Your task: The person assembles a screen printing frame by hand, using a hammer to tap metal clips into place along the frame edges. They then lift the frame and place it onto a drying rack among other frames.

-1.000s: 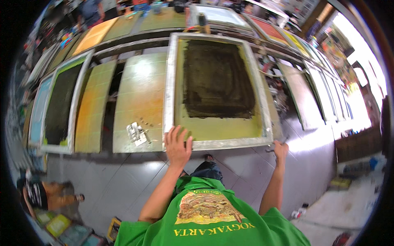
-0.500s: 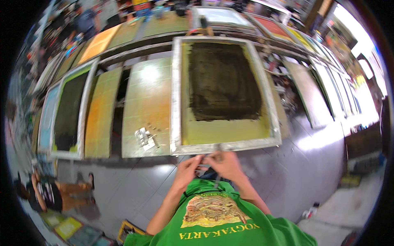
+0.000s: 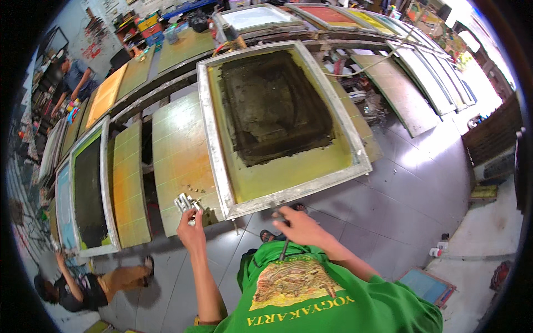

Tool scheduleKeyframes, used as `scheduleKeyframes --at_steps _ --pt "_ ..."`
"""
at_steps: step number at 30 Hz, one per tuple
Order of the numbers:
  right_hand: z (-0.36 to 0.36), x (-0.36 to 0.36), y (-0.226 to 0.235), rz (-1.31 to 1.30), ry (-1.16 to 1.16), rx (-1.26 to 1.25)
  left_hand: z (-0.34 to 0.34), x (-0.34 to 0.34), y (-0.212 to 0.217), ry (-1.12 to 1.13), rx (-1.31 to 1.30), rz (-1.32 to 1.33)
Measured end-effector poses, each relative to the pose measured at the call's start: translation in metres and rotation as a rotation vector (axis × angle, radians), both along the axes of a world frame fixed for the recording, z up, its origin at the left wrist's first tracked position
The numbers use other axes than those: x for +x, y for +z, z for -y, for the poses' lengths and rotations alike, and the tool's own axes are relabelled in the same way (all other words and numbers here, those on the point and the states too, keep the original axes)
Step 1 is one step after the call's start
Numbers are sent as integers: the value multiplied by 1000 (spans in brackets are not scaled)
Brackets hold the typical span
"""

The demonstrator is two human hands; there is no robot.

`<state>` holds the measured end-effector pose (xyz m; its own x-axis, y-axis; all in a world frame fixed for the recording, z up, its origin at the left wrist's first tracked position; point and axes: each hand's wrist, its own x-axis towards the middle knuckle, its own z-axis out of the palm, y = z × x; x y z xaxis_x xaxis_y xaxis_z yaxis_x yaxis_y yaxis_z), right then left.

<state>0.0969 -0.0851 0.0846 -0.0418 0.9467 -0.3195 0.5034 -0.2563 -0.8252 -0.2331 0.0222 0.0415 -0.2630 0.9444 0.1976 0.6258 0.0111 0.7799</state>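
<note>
Left hand: I see my left hand at the table edge, fingers closed around a small metal clip.
Right hand: my right hand is below the frame, fingers together around a thin dark tool.
Frame: the metal printing frame lies on the long table, dark ink in its yellow screen.

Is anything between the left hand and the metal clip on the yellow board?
No. The left hand is already at the metal clip, fingertips touching it at the board edge; nothing visible lies between.
</note>
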Motion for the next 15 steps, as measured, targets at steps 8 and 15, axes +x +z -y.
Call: scheduleKeyframes --at_steps 8,15 --pt "33 32 -12 -86 -201 -45 -43 -30 -23 -73 85 -443" --pt "23 24 24 -453 -393 -1 -15 27 14 -21 -58 228"
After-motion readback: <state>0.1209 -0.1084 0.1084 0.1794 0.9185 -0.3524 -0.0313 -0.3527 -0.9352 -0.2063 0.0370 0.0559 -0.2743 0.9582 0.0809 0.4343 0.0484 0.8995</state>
